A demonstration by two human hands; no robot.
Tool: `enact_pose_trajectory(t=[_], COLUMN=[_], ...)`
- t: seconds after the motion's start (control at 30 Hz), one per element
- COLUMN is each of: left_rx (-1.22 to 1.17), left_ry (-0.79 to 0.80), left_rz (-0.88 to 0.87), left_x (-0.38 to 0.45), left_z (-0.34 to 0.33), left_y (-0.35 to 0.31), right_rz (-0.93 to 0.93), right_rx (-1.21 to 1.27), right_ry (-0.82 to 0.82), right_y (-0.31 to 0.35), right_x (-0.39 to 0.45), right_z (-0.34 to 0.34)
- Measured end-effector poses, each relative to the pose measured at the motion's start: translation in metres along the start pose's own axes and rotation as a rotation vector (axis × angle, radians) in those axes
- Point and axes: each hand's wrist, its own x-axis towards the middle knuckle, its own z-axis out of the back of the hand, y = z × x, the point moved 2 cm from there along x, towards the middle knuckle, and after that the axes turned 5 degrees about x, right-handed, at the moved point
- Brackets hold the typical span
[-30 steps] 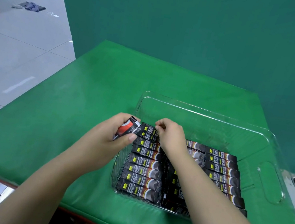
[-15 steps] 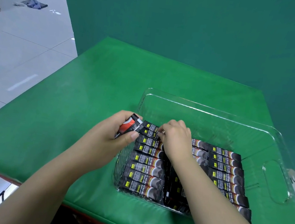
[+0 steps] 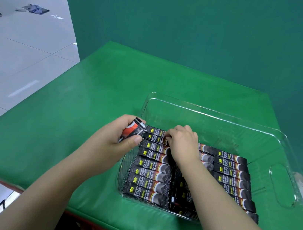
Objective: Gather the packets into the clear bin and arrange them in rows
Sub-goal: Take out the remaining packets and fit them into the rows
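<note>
Left hand (image 3: 118, 139) clamped on black-and-red foil stick packet (image 3: 132, 131), tilted, just outside left wall of clear plastic bin (image 3: 215, 114). Right hand (image 3: 181, 141) fingers pinched on the top packet of left row of black packets (image 3: 151, 165), long axes crosswise. Free slot lies right of held packet.

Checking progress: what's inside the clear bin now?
The clear bin holds rows of black packets. The right hand and forearm cover part of the middle rows.

Bin (image 3: 215, 112) sits on the table's (image 3: 91, 96) right half. Packets (image 3: 150, 173) lie in rows across its near part, three columns I think; my right arm hides the middle.
</note>
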Motion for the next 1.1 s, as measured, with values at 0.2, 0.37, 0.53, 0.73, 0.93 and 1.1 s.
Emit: enact_pose_trajectory(t=[0.2,0.37,0.53,0.73,0.93,1.1], left_rx=[-0.048,-0.031,0.283,0.292,0.202,0.148], left_ry=[-0.012,-0.016,0.036,-0.051,-0.038,-0.002], left_rz=[0.018,0.103,0.094,0.017,0.013,-0.017], left_x=[-0.004,-0.007,-0.02,-0.027,-0.02,-0.022], left_z=[-0.001,0.001,0.001,-0.006,-0.035,-0.059], left_y=[-0.007,-0.017,-0.025,-0.052,-0.06,-0.064], right_rz=[0.03,0.084,0.002,-0.019,-0.001,-0.001], right_rx=[0.087,0.109,0.433,0.67,0.93,0.976], right_ry=[-0.024,0.073,-0.032,-0.071,-0.084,0.006], right_y=[0.006,0.01,0.007,0.006,0.0,0.001], right_x=[-0.017,-0.042,-0.076,-0.104,-0.119,-0.127], right_z=[0.015,0.015,0.031,0.075,0.111,0.102])
